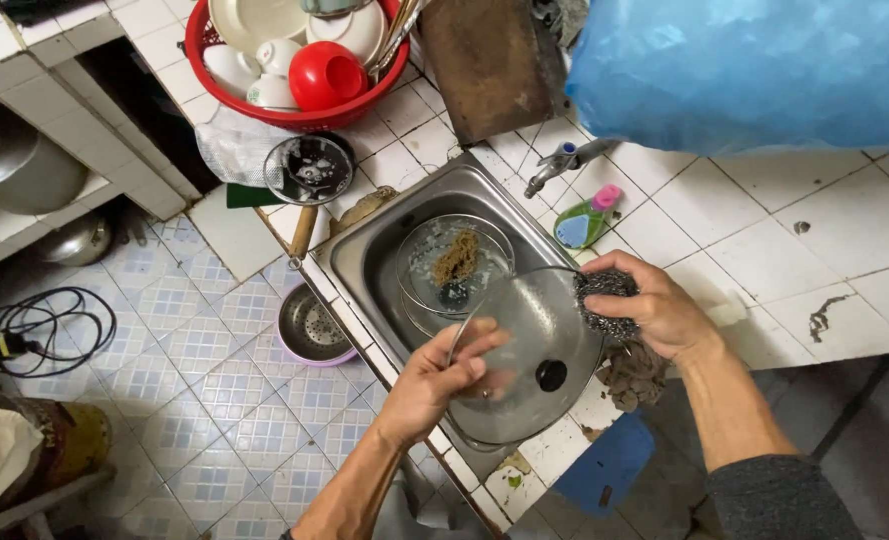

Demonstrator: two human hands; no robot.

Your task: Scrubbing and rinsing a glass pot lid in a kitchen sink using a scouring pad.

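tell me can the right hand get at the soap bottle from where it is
Probably yes: the right hand is near the soap bottle with bare tile between, but it holds a steel scourer.

L hand [443,372] centre-bottom of frame, forearm bare, coming up from bottom edge, fingers curled in a grip, thumb up top. R hand [647,308] right of centre, fingers closed tight, wrist bent, grey sleeve at lower right corner.

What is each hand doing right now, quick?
Left hand: grip closed on the round glass pot lid with black knob.
Right hand: grip closed on the grey steel wool scrubber.
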